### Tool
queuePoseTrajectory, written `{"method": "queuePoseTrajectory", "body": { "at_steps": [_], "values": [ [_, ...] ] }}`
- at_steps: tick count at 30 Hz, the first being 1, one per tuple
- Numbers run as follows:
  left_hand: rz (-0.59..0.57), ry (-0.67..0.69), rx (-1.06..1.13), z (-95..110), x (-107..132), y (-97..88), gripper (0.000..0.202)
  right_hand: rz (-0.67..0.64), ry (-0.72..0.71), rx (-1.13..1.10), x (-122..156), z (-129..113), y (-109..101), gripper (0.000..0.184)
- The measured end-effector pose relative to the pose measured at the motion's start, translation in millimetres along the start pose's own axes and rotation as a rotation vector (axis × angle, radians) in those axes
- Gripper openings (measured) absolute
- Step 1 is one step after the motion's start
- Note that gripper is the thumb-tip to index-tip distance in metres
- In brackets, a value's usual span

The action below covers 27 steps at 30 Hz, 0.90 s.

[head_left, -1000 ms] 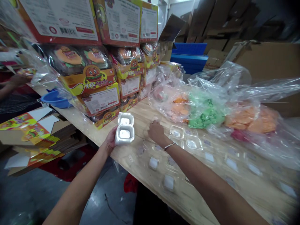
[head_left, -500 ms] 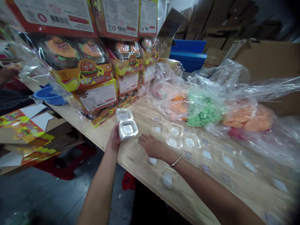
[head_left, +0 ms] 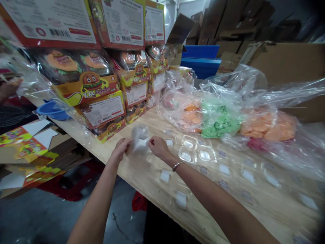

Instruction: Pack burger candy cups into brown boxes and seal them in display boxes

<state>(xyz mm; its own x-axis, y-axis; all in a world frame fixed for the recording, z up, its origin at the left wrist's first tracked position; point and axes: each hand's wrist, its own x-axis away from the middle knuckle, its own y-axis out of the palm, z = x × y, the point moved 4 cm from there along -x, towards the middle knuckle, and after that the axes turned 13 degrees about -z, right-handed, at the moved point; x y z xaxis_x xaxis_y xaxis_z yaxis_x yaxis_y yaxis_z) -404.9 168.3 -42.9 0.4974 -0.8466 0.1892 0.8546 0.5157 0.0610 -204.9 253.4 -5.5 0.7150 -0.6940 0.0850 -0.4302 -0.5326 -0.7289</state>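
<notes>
A stack of clear plastic clamshell trays (head_left: 140, 139) is held between both hands just above the wooden table (head_left: 142, 176). My left hand (head_left: 121, 148) grips its left side with curled fingers. My right hand (head_left: 157, 147) pinches its right side; a bracelet sits on that wrist. The stack is blurred by motion. Several open clear trays (head_left: 193, 149) lie spread on the table to the right of my hands.
Stacked burger-candy boxes (head_left: 93, 91) wrapped in film stand at the left. Plastic bags of orange (head_left: 266, 127) and green (head_left: 219, 122) candy lie behind the trays. A blue bowl (head_left: 52, 110) sits at the left edge. Cardboard cartons (head_left: 286, 64) stand at the back.
My right hand has come back from the trays on the table and taken hold of the stack. My left hand shifted down along the stack's left side.
</notes>
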Motion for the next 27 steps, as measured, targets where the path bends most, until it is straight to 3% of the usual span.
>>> {"method": "queuePoseTrajectory", "body": {
  "at_steps": [3, 6, 9, 14, 17, 20, 24, 27],
  "values": [
    [0.185, 0.17, -0.192, 20, 12, -1.5, 0.052, -0.005, -0.018, -0.072, 2, 0, 0, 0.013],
    [0.14, 0.297, -0.615, 35, 18, 28.5, 0.054, -0.088, -0.137, -0.129, 2, -6, 6, 0.009],
    [0.07, 0.296, -1.031, 38, 11, 56.7, 0.05, -0.143, -0.254, -0.112, 4, -12, 9, 0.007],
    [0.05, 0.294, -1.101, 39, -1, 53.8, 0.038, -0.171, -0.228, -0.02, 15, 5, 1, 0.011],
    [0.028, 0.357, -1.158, 38, 10, 54.0, 0.037, -0.213, -0.223, 0.139, 27, 18, 0, 0.022],
    [0.011, 0.392, -1.221, 35, 24, 65.9, 0.036, -0.247, -0.259, 0.366, 38, 23, 6, 0.029],
    [0.112, 0.345, -1.326, 38, 24, 73.3, 0.042, -0.28, -0.297, 0.521, 47, 18, 13, 0.025],
    [0.2, 0.341, -1.326, 44, 15, 60.8, 0.026, -0.3, -0.31, 0.572, 55, 14, 11, 0.024]
  ]
}}
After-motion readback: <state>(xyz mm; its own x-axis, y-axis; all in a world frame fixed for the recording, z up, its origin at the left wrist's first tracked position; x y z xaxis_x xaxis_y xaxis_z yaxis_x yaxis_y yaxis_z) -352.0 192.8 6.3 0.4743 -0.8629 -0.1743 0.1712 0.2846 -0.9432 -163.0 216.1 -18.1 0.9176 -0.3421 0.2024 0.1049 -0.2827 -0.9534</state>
